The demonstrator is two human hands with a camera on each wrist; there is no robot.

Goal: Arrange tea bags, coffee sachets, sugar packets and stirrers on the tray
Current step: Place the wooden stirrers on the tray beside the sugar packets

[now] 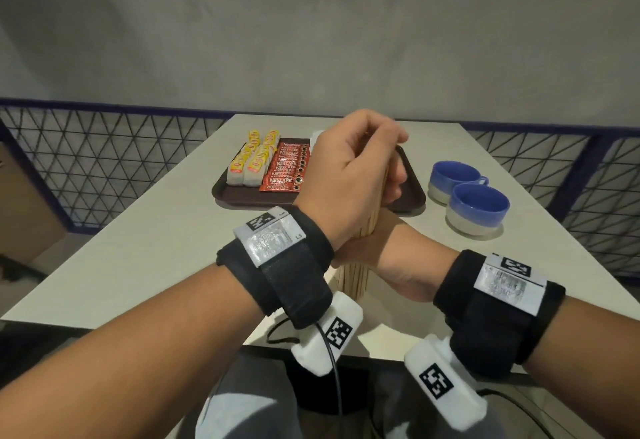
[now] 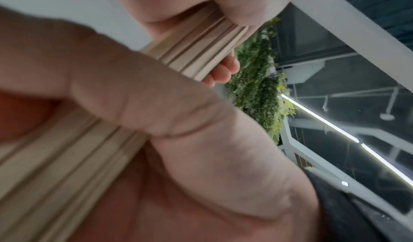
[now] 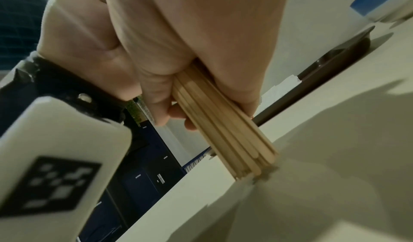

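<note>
We find both hands wrapped round one upright bundle of stirrers (image 1: 354, 277), left hand (image 1: 341, 175) above, right hand (image 1: 388, 255) below. Its lower ends meet the table (image 1: 138, 248), apparently to square them before they join the tray (image 1: 239, 193).

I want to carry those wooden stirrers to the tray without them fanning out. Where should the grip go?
Wrap the stirrers around the bundle's middle, coming from the side. They stand upright, ends on the table, loose and unbanded, so an encircling hold like the left hand and right hand use probably keeps them together.
</note>
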